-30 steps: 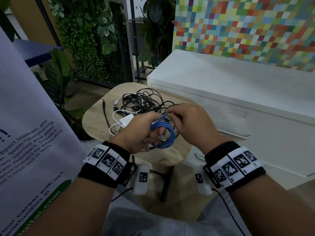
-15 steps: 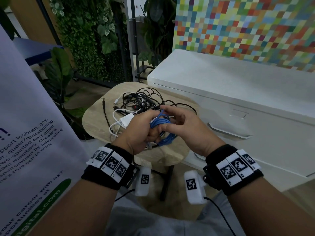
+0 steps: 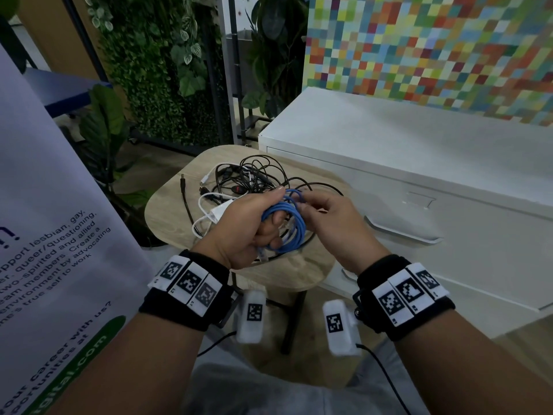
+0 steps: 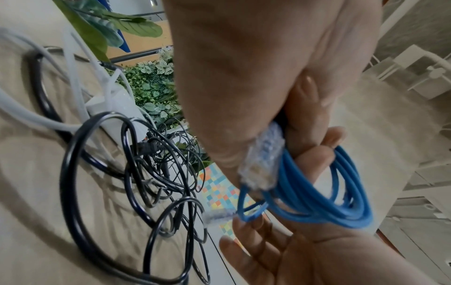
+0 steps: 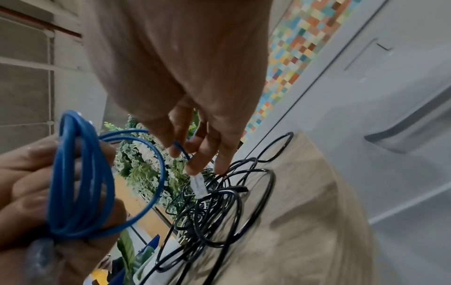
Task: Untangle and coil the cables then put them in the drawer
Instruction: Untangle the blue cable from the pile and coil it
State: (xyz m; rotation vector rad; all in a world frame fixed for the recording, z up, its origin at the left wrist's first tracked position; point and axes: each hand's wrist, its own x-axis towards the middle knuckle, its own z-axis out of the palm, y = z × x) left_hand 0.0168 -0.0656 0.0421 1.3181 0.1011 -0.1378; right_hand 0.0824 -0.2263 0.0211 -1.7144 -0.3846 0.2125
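Note:
A blue network cable [image 3: 288,226] is wound into a coil with several loops. My left hand [image 3: 254,226] grips the coil [image 4: 317,192], fingers curled through it, one clear plug [image 4: 262,160] against my palm. My right hand [image 3: 326,217] pinches the cable's free end [image 5: 179,148] just behind its other clear plug [image 5: 198,185]. Both hands hover above a tangle of black cables [image 3: 254,178] and a white cable with adapter [image 3: 215,214] on a small wooden table [image 3: 167,217]. The white drawer cabinet [image 3: 449,220] stands to the right, its drawers closed.
A printed banner [image 3: 54,250] stands at my left. Plants [image 3: 149,70] and a metal rack fill the back. A coloured mosaic wall [image 3: 434,46] rises behind the cabinet. The cabinet's drawer handle [image 3: 404,232] is close beside my right hand.
My right hand has drawn the cable's free end up and to the right, off the coil, and now pinches it near the plug. The left hand keeps its grip on the coil.

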